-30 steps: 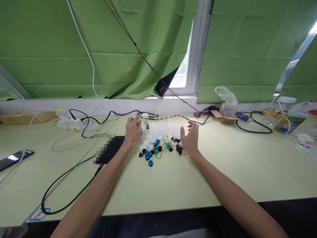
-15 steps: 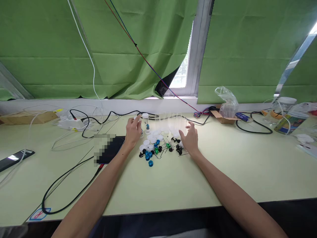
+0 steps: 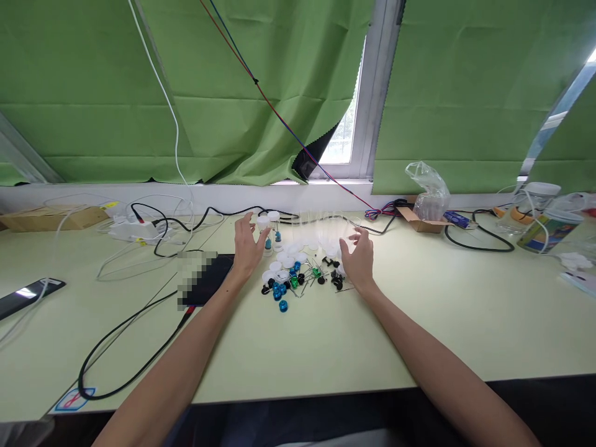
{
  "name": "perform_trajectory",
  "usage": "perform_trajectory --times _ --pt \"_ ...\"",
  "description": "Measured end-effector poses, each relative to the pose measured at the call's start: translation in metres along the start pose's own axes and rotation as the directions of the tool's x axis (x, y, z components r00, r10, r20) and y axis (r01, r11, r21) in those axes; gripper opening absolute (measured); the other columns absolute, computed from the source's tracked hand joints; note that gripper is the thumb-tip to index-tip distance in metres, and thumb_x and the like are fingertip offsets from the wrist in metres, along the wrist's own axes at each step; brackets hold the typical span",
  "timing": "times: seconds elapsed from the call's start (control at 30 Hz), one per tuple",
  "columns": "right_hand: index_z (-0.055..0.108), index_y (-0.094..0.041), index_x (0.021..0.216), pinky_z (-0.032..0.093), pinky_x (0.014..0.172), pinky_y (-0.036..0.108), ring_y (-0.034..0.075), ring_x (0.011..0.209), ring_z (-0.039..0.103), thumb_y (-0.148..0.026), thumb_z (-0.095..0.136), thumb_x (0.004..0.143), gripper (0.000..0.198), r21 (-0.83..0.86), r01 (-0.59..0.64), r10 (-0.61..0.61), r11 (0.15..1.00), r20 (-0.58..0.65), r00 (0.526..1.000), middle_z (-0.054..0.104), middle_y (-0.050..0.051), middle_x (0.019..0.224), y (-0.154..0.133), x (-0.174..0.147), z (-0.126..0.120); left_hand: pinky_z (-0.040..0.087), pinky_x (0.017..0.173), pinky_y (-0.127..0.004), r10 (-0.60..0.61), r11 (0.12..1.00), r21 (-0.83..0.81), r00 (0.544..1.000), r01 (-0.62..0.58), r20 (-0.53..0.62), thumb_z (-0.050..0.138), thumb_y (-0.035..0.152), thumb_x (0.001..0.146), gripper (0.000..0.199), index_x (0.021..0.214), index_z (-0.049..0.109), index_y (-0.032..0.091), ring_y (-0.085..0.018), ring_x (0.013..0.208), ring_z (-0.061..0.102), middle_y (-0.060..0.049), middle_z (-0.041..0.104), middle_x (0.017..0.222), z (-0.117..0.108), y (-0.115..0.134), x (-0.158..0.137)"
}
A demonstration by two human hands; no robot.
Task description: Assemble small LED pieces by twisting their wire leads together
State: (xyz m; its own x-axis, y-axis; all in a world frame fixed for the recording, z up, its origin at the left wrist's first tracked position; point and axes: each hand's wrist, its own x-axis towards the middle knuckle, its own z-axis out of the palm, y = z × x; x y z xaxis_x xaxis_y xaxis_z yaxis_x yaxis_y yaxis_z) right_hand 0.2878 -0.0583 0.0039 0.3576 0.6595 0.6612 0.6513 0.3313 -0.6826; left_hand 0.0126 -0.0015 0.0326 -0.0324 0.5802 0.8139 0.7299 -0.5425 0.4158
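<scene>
My left hand (image 3: 248, 249) is open, thumb and fingers apart, just left of two small clear vials with white caps, the nearer vial (image 3: 263, 222) and the farther vial (image 3: 274, 216). Blue pieces show inside both vials. My right hand (image 3: 359, 259) is also open, fingers curved, beside a row of upright clear tubes (image 3: 328, 228). Between my hands lie loose white caps (image 3: 269, 276), blue round pieces (image 3: 284, 306), green pieces (image 3: 294, 283), black pieces (image 3: 338, 284) and thin metal rods (image 3: 305, 287).
A dark tablet-like device (image 3: 209, 282) with a black cable (image 3: 84, 366) lies left of my forearm. A phone (image 3: 30, 297) and a white power strip (image 3: 133, 231) are farther left. At right stand a small cardboard box (image 3: 421, 222) with a plastic bag (image 3: 428, 192) and a labelled tub (image 3: 549, 231).
My left hand has let go of the nearer capped vial and drawn slightly left, leaving it standing beside the other vial. My right hand has barely moved.
</scene>
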Motion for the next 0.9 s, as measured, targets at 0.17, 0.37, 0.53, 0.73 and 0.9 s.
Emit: perform_trajectory --times 0.17,0.37,0.53,0.73,0.9 --pt "0.045 -0.02 0.117 0.043 0.083 0.042 0.024 0.091 0.053 -0.032 0.053 0.087 0.034 0.043 0.025 -0.023 0.999 -0.032 0.999 0.061 0.007 0.095 -0.01 -0.001 -0.003 0.052 0.087 -0.043 -0.017 1.0 0.014 1.0 0.017 -0.018 0.057 0.045 0.088 0.055 0.132 0.042 0.016 -0.023 0.097 0.057 -0.017 0.047 0.121 -0.003 0.0 0.0" --pt "0.046 -0.021 0.118 0.046 0.079 0.039 0.022 0.089 0.053 -0.034 0.056 0.088 0.035 0.141 0.09 -0.084 0.986 -0.047 0.995 0.061 0.006 0.095 -0.023 -0.007 -0.007 0.049 0.085 -0.042 0.135 0.984 0.135 0.983 -0.118 -0.127 0.057 0.038 0.089 0.042 0.123 0.049 0.013 -0.024 0.097 0.055 -0.018 0.045 0.117 -0.014 0.026 -0.001" --pt "0.047 -0.022 0.118 0.049 0.075 0.036 0.018 0.077 0.054 -0.038 0.058 0.088 0.036 0.259 0.184 -0.21 0.948 0.075 0.975 0.061 0.005 0.093 -0.035 -0.017 -0.006 0.048 0.072 -0.031 0.253 0.967 0.003 0.967 -0.253 -0.014 0.053 0.03 0.092 0.018 0.105 0.056 0.017 -0.014 0.071 0.051 -0.008 0.054 0.097 -0.019 0.08 -0.02" --pt "0.05 -0.022 0.118 0.048 0.067 0.031 0.015 0.071 0.052 -0.035 0.061 0.087 0.035 0.361 0.236 -0.335 0.902 0.241 0.911 0.062 0.004 0.092 -0.041 -0.027 -0.002 0.046 0.07 -0.029 0.197 0.97 -0.191 0.943 -0.149 0.267 0.047 0.032 0.095 0.021 0.11 0.055 0.019 -0.014 0.074 0.053 -0.005 0.06 0.094 -0.005 0.106 -0.048" --pt "0.052 -0.021 0.117 0.047 0.064 0.03 0.015 0.071 0.052 -0.025 0.059 0.086 0.031 0.384 0.266 -0.392 0.884 0.299 0.87 0.064 0.005 0.093 -0.04 -0.032 0.002 0.046 0.064 -0.026 0.047 0.968 -0.245 0.925 0.051 0.377 0.05 0.039 0.093 0.027 0.112 0.055 0.02 -0.012 0.071 0.053 -0.003 0.063 0.094 -0.003 0.103 -0.056"
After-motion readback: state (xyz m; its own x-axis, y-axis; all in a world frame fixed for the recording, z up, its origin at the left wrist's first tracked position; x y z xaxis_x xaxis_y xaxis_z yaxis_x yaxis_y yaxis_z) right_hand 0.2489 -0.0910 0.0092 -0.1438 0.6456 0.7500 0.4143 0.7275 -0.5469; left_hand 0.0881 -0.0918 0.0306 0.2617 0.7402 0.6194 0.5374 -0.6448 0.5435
